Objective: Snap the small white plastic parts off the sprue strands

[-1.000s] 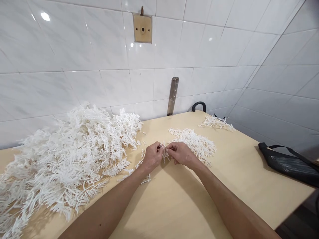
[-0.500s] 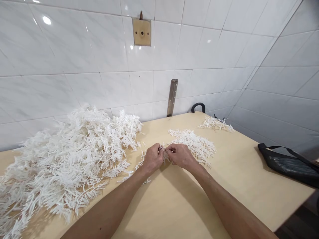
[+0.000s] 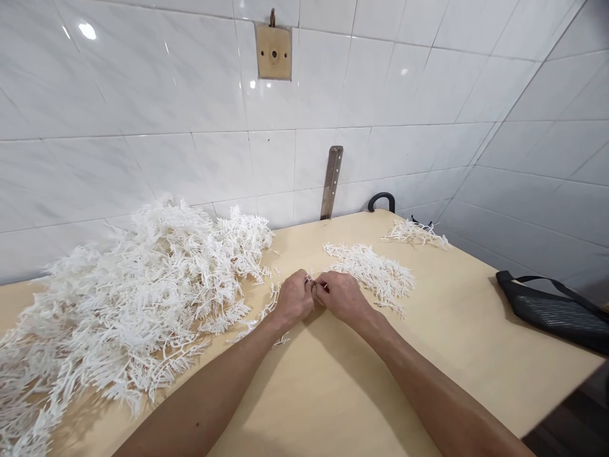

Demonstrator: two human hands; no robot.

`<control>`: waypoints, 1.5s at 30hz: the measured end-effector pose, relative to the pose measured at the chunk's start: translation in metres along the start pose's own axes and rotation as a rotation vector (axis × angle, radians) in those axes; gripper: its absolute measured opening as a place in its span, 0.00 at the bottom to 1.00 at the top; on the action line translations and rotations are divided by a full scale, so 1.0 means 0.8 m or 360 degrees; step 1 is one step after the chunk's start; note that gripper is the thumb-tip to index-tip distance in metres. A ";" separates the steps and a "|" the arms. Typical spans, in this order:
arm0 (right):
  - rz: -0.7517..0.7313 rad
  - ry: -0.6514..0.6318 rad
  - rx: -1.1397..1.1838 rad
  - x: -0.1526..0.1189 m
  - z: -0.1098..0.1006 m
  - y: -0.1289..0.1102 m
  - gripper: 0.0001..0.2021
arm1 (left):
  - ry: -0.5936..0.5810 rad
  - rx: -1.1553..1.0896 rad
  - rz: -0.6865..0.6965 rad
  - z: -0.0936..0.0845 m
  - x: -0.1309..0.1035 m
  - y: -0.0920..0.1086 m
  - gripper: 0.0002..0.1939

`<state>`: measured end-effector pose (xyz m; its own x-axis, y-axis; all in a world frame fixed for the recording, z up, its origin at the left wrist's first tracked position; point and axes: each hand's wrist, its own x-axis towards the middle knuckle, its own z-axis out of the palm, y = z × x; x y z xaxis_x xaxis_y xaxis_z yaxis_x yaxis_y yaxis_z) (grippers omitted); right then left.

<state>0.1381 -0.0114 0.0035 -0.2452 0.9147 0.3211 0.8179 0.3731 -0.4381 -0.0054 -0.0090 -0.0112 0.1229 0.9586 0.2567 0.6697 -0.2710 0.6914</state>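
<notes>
My left hand (image 3: 294,297) and my right hand (image 3: 343,294) meet over the middle of the table, fingertips pinched close together. Between them is a small white branched plastic sprig (image 3: 309,277), mostly hidden by the fingers. A large heap of white branching plastic sprigs (image 3: 157,292) lies to the left of my left hand. Just beyond my right hand rests a smaller, flatter pile of white sprigs (image 3: 375,270). A few loose pieces (image 3: 270,303) lie beside my left wrist, partly covered by the forearm.
The light wooden table (image 3: 457,330) stands against a white tiled wall. A few thin white stems (image 3: 415,233) lie near its back right edge. A black mesh bag (image 3: 547,308) lies at the right. A metal bracket (image 3: 332,183) and black curved handle (image 3: 382,200) rise behind the table.
My hands have drawn slightly closer together, and less of the sprig shows between the fingers. The whole view has shifted a little; the piles look unchanged.
</notes>
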 end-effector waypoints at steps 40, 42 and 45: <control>0.0579 -0.0325 0.1171 0.003 0.005 0.015 0.03 | 0.0091 -0.0347 -0.0095 -0.001 0.001 -0.006 0.12; 0.0607 -0.0318 0.1138 0.004 0.007 0.013 0.02 | 0.0099 -0.0346 -0.0017 -0.001 -0.002 -0.004 0.11; 0.0690 -0.0238 0.1125 0.008 0.013 0.016 0.02 | 0.0113 -0.0384 0.0122 0.001 -0.007 0.002 0.11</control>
<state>0.1414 0.0007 -0.0088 -0.0919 0.9917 -0.0895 0.3490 -0.0521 -0.9357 -0.0042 -0.0150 -0.0120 0.1094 0.9283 0.3553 0.4654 -0.3637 0.8069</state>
